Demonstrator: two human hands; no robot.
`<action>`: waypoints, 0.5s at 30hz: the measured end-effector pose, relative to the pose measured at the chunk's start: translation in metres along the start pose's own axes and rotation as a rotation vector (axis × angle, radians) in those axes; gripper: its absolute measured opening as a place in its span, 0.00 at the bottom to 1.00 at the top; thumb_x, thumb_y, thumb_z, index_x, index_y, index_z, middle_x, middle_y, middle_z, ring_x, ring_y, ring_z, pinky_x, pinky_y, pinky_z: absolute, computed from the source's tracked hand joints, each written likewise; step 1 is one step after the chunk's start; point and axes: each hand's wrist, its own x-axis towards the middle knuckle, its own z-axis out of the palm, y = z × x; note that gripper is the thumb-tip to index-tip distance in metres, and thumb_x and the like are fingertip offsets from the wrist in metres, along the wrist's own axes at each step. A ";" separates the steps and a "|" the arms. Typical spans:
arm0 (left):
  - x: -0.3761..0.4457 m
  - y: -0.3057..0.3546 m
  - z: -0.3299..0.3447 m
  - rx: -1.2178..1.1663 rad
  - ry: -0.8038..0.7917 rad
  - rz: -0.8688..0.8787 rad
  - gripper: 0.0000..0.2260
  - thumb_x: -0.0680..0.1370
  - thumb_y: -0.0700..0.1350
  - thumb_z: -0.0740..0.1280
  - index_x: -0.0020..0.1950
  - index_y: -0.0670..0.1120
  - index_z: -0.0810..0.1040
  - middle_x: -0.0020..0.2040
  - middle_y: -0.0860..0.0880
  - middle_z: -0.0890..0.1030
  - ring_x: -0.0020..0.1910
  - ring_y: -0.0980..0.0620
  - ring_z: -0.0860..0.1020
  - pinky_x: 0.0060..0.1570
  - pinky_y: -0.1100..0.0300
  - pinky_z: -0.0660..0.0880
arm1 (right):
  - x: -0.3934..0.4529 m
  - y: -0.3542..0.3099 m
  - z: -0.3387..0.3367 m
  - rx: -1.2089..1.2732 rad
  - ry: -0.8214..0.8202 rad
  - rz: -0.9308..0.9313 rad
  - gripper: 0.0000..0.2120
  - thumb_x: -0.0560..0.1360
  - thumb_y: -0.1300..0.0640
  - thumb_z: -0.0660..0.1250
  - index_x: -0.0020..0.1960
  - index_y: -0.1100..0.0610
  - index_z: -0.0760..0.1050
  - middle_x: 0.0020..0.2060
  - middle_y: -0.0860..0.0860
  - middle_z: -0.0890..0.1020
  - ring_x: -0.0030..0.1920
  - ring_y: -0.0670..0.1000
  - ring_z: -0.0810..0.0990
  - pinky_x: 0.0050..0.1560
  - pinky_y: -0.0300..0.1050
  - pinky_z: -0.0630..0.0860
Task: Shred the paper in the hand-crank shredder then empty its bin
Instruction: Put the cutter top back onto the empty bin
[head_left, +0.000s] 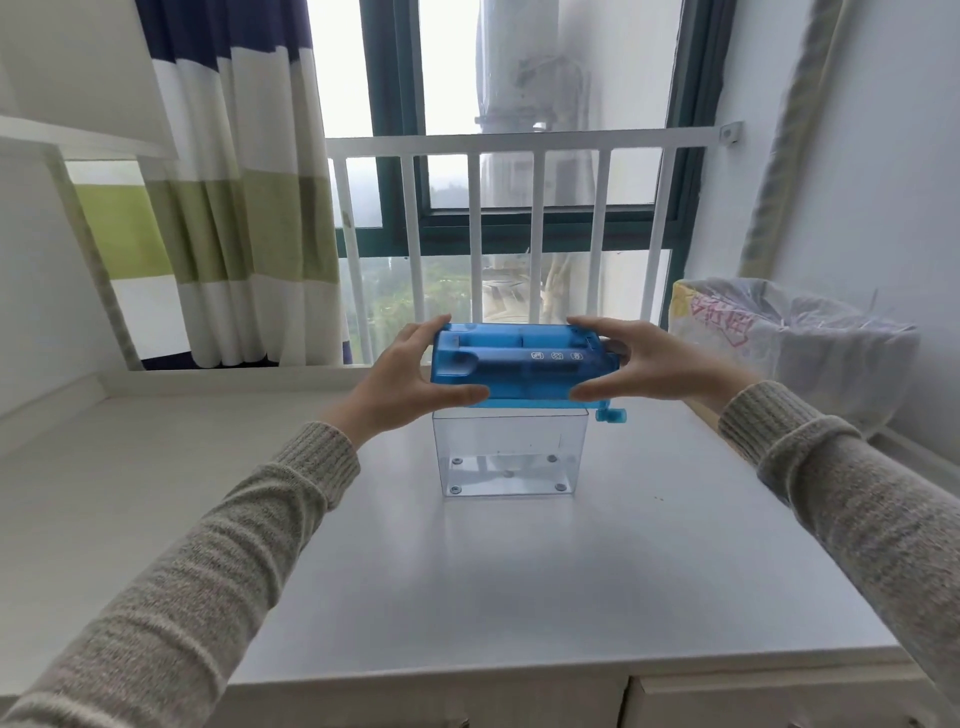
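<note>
The blue shredder head (524, 366) sits at the top of its clear plastic bin (511, 452), tilted toward me. My left hand (405, 376) grips its left end, thumb in front and fingers behind. My right hand (644, 364) grips its right end the same way. The blue crank handle (612, 415) hangs below the right end. The bin stands on the white cabinet top (467, 571) and looks empty, with no paper visible inside. No loose paper is in view.
A waste bin lined with a clear plastic bag (789, 343) stands at the right beside the cabinet. Behind the shredder are a white window railing (519, 150) and a striped curtain (234, 197) at the left. A lower ledge (62, 467) lies on the left.
</note>
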 end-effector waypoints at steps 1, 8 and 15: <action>0.000 -0.001 0.001 -0.004 -0.009 -0.011 0.46 0.65 0.59 0.73 0.78 0.46 0.58 0.72 0.44 0.66 0.68 0.46 0.68 0.65 0.47 0.73 | 0.002 0.001 0.001 0.001 -0.007 0.008 0.50 0.58 0.44 0.78 0.75 0.51 0.59 0.63 0.47 0.74 0.58 0.45 0.78 0.53 0.37 0.78; 0.000 -0.015 0.004 0.006 -0.064 -0.080 0.50 0.63 0.65 0.73 0.78 0.47 0.57 0.72 0.45 0.65 0.67 0.45 0.70 0.65 0.44 0.73 | 0.012 0.014 0.006 0.003 -0.054 0.052 0.47 0.63 0.49 0.78 0.75 0.51 0.57 0.63 0.48 0.73 0.58 0.48 0.78 0.54 0.41 0.79; 0.003 -0.025 0.009 0.012 -0.098 -0.116 0.55 0.59 0.71 0.71 0.78 0.47 0.56 0.70 0.46 0.66 0.66 0.45 0.71 0.64 0.44 0.73 | 0.021 0.025 0.012 -0.006 -0.063 0.056 0.44 0.67 0.54 0.77 0.75 0.52 0.56 0.64 0.50 0.72 0.58 0.47 0.76 0.51 0.38 0.79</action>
